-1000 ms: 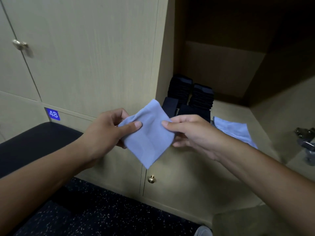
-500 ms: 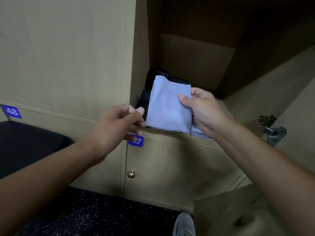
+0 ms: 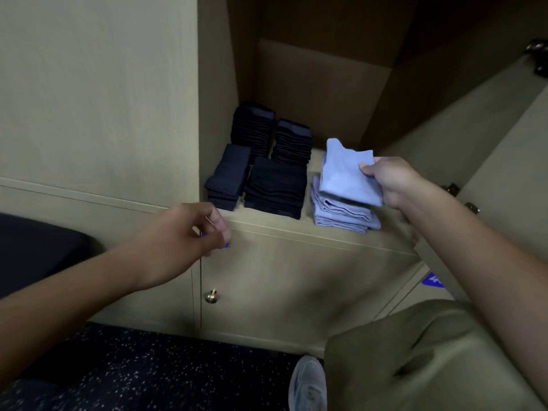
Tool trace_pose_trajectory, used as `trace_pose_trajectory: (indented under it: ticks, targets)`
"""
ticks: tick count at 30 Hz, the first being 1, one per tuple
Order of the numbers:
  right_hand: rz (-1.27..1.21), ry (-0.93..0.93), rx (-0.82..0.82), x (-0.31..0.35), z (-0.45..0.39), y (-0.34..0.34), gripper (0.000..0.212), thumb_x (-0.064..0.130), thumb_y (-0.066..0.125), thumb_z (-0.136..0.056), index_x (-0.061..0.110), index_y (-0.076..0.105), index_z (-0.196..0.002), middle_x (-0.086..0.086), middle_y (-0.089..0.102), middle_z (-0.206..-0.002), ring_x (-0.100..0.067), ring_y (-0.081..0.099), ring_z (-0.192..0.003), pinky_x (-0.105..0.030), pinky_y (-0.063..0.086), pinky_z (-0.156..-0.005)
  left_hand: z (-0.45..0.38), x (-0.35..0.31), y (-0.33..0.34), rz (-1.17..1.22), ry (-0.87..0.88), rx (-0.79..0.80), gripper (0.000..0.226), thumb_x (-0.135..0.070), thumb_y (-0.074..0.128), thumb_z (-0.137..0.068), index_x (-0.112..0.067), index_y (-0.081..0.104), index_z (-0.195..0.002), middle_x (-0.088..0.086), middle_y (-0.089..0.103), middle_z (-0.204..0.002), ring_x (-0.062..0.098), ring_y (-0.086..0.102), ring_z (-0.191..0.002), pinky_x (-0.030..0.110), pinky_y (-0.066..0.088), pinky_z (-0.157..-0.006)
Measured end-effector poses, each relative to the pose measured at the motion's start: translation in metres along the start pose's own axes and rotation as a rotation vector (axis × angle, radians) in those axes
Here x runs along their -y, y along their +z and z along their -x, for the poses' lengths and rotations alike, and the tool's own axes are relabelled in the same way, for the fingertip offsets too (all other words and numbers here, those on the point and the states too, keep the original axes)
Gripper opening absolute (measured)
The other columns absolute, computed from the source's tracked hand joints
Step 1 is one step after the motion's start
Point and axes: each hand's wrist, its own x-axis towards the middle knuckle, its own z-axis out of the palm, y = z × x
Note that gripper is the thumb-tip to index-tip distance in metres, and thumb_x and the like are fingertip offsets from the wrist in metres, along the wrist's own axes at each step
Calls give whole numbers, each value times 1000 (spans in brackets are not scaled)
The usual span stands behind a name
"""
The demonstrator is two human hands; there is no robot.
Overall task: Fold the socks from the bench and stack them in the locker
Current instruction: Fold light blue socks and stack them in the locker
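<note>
Above the light-blue stack (image 3: 341, 212), our right hand (image 3: 391, 182) pinches the folded sock (image 3: 345, 176); we should lower it squarely, edges aligned. Left hand (image 3: 181, 229) idles, loosely curled.

Dim, soft light from the front-left — locker (image 3: 323, 93) interior deep in shadow. Slight motion blur on left hand (image 3: 189, 232), wide-angle bending at edges, no glare.

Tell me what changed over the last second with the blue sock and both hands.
The left hand let go of the folded light blue sock and dropped back, holding nothing. The right hand alone carried it into the locker, over the light blue stack. The dark sock stacks stayed put.
</note>
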Motion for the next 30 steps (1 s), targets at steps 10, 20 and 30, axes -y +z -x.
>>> trace_pose_trajectory:
  ticks: [10,20,30]
  targets:
    - [230,41,-65,-12,-13,12,33,13,67,-96,1,60,-126,-10,66,-121,-27,65,-107,-39,54,-94,3,8,-1,-46,13,16,12,-26,69,-92,-37,69,-87,-6,72,-83,15,71,-75,40,55,-79]
    - [696,-232,-177,-14,-8,13,44,31,63,-96,12,57,-136,-13,60,-136,-32,55,-127,-33,44,-101,5,9,-4,-74,-4,23,10,-28,68,-91,-38,69,-89,-9,72,-84,13,72,-76,44,57,-83]
    - [1084,-349,412,-22,19,31,68,63,7,-103,30,5,-162,2,-1,-170,-17,-6,-157,-39,-6,-126,10,12,-10,-95,-34,31,6,-29,69,-91,-34,70,-88,-9,74,-85,13,72,-77,46,57,-86]
